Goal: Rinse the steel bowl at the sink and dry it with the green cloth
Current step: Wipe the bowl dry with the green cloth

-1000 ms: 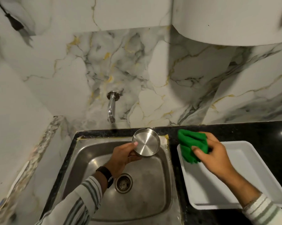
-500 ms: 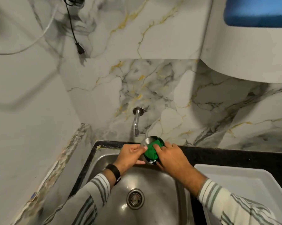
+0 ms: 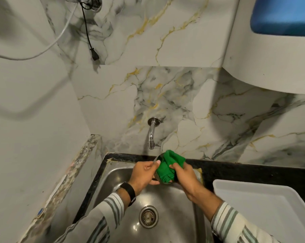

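Observation:
Over the back of the steel sink [image 3: 186, 218] I hold the steel bowl [image 3: 158, 157] tilted on its side, mostly hidden by cloth and fingers. My left hand [image 3: 144, 174] grips its left rim. My right hand [image 3: 184, 176] presses the green cloth [image 3: 167, 168] into and over the bowl. The tap [image 3: 151, 135] hangs just above and to the left; no water shows.
A white tray [image 3: 264, 207] sits on the black counter [image 3: 253, 171] to the right of the sink. The drain [image 3: 148, 216] lies in the basin below my hands. A black plug cord [image 3: 90, 41] dangles on the marble wall. A white appliance [image 3: 274, 50] juts out at upper right.
My right hand carried the green cloth from above the tray over to the bowl and now rubs it inside. The camera view has tilted upward.

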